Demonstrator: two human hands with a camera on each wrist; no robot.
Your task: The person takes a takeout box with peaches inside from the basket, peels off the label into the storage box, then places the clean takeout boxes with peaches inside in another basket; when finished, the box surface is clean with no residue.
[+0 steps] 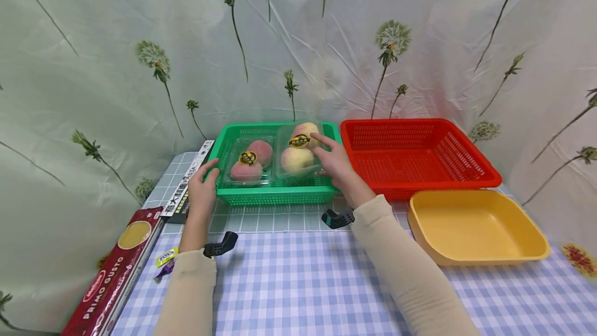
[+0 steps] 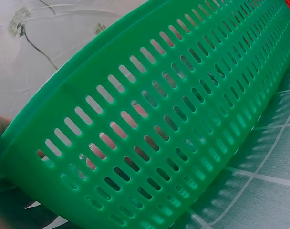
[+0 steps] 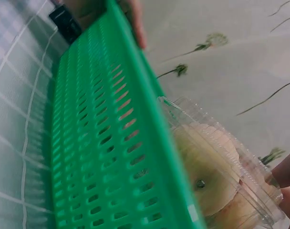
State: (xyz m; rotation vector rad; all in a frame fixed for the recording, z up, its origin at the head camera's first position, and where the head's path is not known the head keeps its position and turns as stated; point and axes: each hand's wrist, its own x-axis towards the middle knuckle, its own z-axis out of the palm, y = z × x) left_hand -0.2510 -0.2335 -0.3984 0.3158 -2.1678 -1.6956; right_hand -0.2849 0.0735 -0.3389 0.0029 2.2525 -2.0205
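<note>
Gripping left rim of green basket (image 1: 275, 193) with left hand (image 1: 201, 191), fingers curled over edge. Resting right hand (image 1: 337, 165) on right clamshell (image 1: 298, 157) of pale peaches, fingers relaxed, thumb against its side. Sitting inside basket beside left clamshell (image 1: 249, 165) of pink peaches. Standing just right: red basket (image 1: 420, 154); yellow tray (image 1: 475, 227) nearer. Lying left: foil box (image 1: 112, 274).

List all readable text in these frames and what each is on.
"PRIMO GUSTO": on the long dark red box at the table's left edge; the oval logo above it is too small to read.
Black and white box beside the green basket: print too small to read.
Yellow-black stickers on both clear fruit boxes: unreadable.
Small yellow wrapper: blurred.
</note>
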